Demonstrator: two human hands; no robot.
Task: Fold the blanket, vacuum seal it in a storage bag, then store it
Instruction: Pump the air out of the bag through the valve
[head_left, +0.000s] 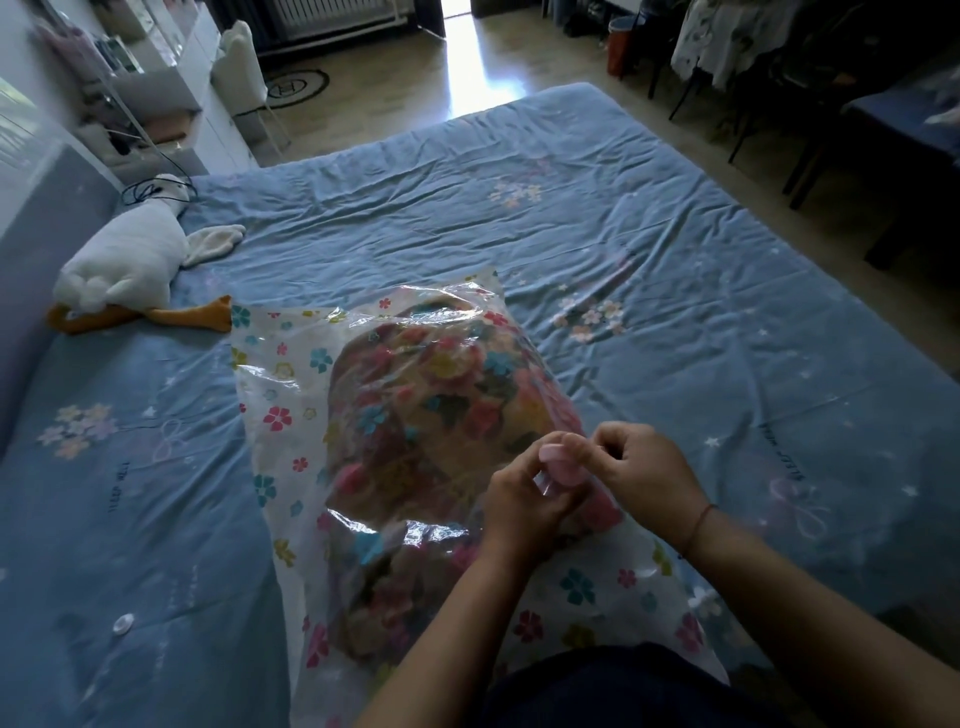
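Observation:
A clear storage bag printed with small flowers lies on the blue bed in front of me. Inside it sits the folded floral blanket, filling the middle of the bag. At the bag's right side a small pink valve piece stands up from the plastic. My left hand grips the plastic and the base of the valve from below. Beside it, my right hand pinches the top of the pink valve with curled fingers; a red string is around that wrist.
The blue sheet covers the wide bed. A white plush goose lies at the left by the headboard. A small round clear cap rests on the sheet at lower left. Chairs and a table stand at the far right.

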